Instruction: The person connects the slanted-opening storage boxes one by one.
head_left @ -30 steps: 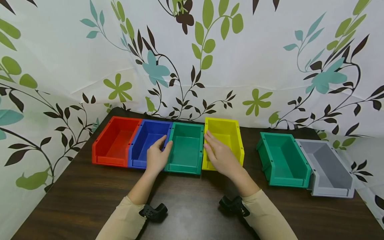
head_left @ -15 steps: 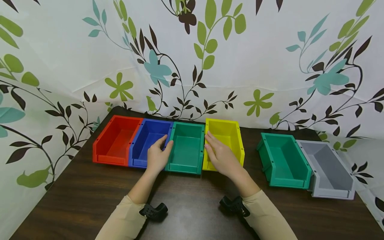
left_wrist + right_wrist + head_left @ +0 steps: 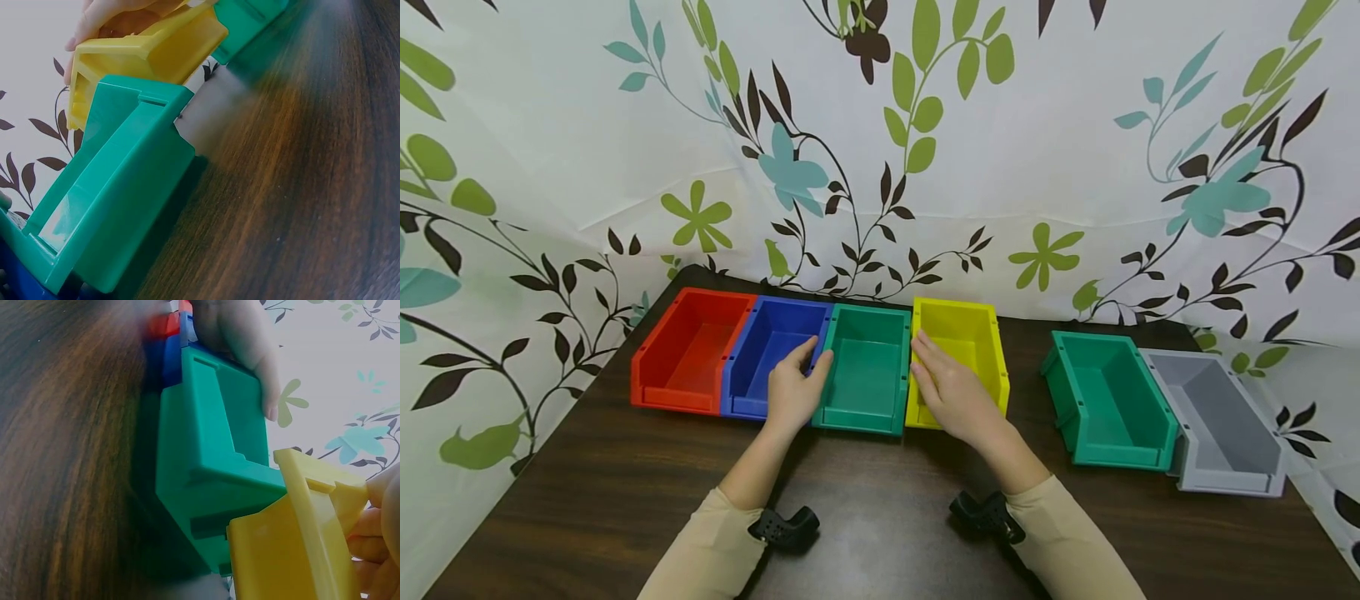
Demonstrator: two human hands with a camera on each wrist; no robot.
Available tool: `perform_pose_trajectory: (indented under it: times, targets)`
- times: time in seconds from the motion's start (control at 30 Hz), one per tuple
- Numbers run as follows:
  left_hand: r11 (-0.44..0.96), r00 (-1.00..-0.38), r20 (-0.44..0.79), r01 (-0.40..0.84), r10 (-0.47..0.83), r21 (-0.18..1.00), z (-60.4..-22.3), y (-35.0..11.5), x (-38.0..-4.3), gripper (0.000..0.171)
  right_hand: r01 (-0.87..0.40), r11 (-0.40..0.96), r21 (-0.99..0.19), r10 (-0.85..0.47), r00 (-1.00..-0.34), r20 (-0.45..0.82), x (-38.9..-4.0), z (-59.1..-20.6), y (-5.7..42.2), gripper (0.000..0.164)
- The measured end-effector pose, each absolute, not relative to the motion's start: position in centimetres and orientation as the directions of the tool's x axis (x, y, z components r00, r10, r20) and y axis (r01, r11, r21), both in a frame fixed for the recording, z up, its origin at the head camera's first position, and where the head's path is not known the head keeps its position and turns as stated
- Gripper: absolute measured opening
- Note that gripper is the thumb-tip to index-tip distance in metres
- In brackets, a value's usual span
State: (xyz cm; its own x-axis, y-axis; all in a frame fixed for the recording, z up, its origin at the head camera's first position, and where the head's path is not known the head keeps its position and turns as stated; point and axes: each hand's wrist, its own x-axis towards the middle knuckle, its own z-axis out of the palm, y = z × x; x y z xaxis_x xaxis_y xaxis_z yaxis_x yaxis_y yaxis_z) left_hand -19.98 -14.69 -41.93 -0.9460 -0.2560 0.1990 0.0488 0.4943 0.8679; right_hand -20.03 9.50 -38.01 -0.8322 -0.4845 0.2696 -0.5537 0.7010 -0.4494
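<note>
My left hand (image 3: 791,387) grips the side wall where the blue bin (image 3: 787,312) meets the green bin (image 3: 861,392); its fingers reach over the blue bin and its thumb lies on the green side. My right hand (image 3: 955,392) holds the yellow bin (image 3: 958,315) by its left wall, right beside the green bin. In the right wrist view, curled fingers (image 3: 369,550) show at the yellow bin's (image 3: 294,550) rim. Seen from the left wrist, the yellow bin (image 3: 162,53) stands tilted past the green bin (image 3: 125,181), with a bit of leaf pattern visible below it.
A red bin (image 3: 700,358) stands at the row's left end. Farther right, a second green bin (image 3: 1112,408) and a grey bin (image 3: 1225,417) stand side by side. The dark wooden table (image 3: 865,517) meets a leaf-patterned cloth (image 3: 1015,167) behind.
</note>
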Motion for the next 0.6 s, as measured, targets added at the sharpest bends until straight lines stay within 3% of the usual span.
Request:
perform_pose_trajectory:
  times: [0.6]
  targets:
    - [0.477, -0.946, 0.203, 0.061, -0.252, 0.877, -41.82, -14.81, -20.02, 0.046, -0.561, 0.73, -0.391, -0.497, -0.828, 0.26, -19.92, -38.46, 9.55, 0.049]
